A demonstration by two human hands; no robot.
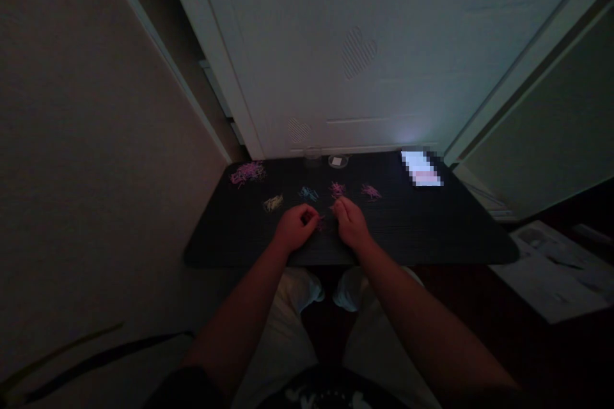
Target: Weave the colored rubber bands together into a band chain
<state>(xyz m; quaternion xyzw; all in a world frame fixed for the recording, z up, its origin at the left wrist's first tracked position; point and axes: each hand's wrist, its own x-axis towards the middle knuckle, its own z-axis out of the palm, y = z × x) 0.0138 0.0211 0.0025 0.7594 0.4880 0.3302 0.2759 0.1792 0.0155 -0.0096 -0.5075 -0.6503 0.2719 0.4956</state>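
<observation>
Both my hands rest low over the dark table (412, 236), close together at its middle. My left hand (295, 228) is curled, thumb against fingers, beside a few thin pinkish strands (322, 223) on the tabletop. Facing it, my right hand (351, 222) is closed with its fingertips pinched; whatever is in either hand is too small and dim to name. Just beyond lie small heaps of thin strands: a yellowish heap (273, 203), a blue heap (308, 193), a pink heap (338, 189) and another pink heap (371, 191).
A larger pink-purple heap (247, 172) sits at the far left corner. Along the back edge stand a clear container (313, 154) and a round clear lid (338, 161) with a white label. A bright, pixelated screen (422, 169) lies at the back right. A white panel (297, 70) rises behind the table.
</observation>
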